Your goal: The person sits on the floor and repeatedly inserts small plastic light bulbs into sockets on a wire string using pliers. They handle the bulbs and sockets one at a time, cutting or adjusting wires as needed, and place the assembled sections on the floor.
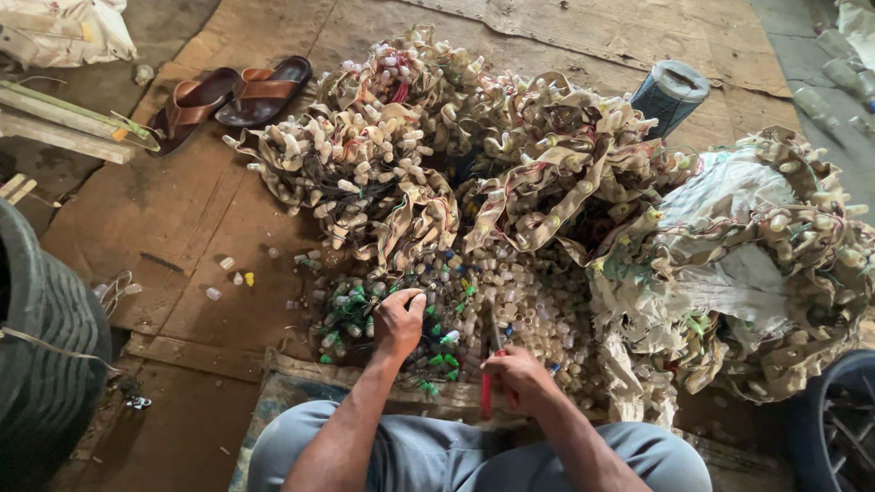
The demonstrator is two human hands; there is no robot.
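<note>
Looking down, I see my left hand [398, 321] pinched shut on a small pale cap [419, 297], lifted just over the loose pile of caps [492, 301] spread on the floor in front of my knees. My right hand [517, 375] is closed around a red-handled tool [487, 394], held near the pile's front edge. Behind the pile lie heaped cloth strips studded with caps [437, 155], with a pair of brown sandals [232, 97] off to the left on the cardboard [182, 219].
</note>
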